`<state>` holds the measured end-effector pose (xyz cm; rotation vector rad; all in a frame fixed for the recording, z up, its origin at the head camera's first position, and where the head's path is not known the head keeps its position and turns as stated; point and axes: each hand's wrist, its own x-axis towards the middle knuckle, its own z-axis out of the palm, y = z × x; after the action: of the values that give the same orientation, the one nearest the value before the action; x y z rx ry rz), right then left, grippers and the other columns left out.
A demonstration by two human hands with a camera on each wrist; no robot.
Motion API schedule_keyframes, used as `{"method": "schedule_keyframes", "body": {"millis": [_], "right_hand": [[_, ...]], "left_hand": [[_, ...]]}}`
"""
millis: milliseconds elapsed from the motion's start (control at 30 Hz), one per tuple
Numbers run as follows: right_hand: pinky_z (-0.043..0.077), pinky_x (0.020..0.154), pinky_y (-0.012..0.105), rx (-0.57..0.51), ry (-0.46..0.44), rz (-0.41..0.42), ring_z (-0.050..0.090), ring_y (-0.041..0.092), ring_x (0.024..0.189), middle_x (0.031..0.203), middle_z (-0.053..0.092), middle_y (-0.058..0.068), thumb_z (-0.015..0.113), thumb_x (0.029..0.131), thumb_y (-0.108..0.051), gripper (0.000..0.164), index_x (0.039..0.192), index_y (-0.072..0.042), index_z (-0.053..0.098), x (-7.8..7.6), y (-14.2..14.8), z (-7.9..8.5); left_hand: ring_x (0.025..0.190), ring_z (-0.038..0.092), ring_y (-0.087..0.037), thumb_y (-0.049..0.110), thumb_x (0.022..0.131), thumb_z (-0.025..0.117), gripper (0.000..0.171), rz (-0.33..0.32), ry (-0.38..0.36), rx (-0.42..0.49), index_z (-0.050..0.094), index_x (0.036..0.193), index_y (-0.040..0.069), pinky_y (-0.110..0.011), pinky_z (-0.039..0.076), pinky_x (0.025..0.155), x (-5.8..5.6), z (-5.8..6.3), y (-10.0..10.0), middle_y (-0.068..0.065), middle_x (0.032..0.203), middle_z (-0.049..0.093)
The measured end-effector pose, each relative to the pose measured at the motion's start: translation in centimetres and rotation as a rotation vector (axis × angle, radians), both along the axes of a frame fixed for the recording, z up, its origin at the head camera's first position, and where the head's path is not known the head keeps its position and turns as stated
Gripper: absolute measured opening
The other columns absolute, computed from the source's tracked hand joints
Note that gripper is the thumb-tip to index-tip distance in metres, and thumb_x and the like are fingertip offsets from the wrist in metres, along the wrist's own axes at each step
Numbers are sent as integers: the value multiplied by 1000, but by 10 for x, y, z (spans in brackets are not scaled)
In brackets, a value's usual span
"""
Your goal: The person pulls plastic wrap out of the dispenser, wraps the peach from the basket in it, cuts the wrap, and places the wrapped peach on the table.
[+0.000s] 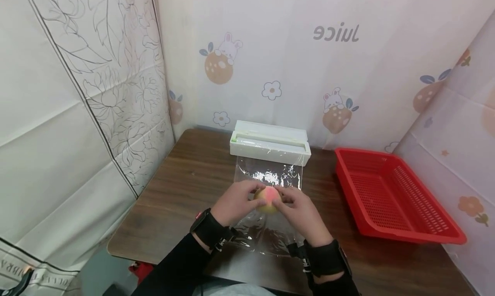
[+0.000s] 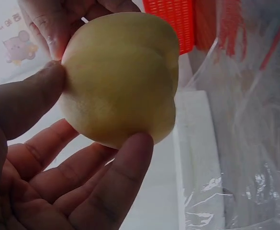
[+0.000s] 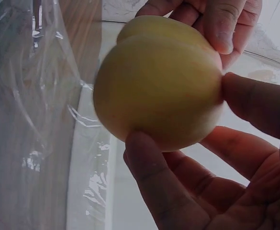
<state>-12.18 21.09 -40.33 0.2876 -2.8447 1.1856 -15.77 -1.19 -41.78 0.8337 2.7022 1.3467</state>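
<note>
A peach (image 1: 267,198), yellow with a pink blush, is held up between both hands over a sheet of clear plastic film (image 1: 284,233). From the left, my left hand (image 1: 236,202) pinches it between thumb and fingertips. My right hand (image 1: 303,212) grips the opposite side the same way. In the left wrist view the pale yellow side of the peach (image 2: 123,81) shows a groove on its right. The right wrist view has a right fingertip pressed to the lower edge of the peach (image 3: 159,86). The film runs out of a white dispenser box (image 1: 267,152) with its lid raised.
To the right of the hands stands a red plastic basket (image 1: 386,227) with slotted walls. All of this sits on a dark brown wooden table (image 1: 174,188). Printed curtains (image 1: 270,51) hang close behind the dispenser and along both sides.
</note>
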Motion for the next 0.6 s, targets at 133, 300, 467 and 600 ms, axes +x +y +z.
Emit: {"method": "schedule_keyframes", "body": {"millis": [133, 300, 467, 600], "right_hand": [[60, 96, 48, 22, -12, -11, 69, 29, 117, 128, 71, 9, 75, 99, -25, 48, 146, -15, 66, 0, -1, -7], [61, 92, 46, 28, -62, -20, 71, 31, 119, 135, 71, 10, 76, 99, -23, 46, 143, -14, 67, -4, 0, -17], [61, 89, 43, 32, -105, -25, 72, 28, 117, 137, 72, 9, 76, 97, -19, 43, 139, -14, 70, -7, -2, -23], [61, 91, 45, 52, -118, -18, 73, 27, 116, 133, 74, 6, 75, 97, -15, 39, 136, -16, 72, -8, -4, -22]], "left_hand": [[106, 71, -11, 33, 96, 79, 35, -2, -6, -21, 73, 128, 20, -28, 59, 87, -1, -7, 2, 4, 125, 76], [93, 67, -6, 27, 94, 81, 27, -12, -44, -64, 74, 119, 18, -23, 56, 77, -4, -15, 5, 5, 114, 76], [88, 63, -8, 28, 92, 83, 30, -20, -63, -124, 72, 116, 14, -24, 55, 74, -9, -20, 8, 2, 109, 74], [86, 62, -9, 27, 91, 84, 31, -32, -66, -154, 71, 116, 13, -25, 54, 76, -11, -20, 9, 2, 107, 73]]}}
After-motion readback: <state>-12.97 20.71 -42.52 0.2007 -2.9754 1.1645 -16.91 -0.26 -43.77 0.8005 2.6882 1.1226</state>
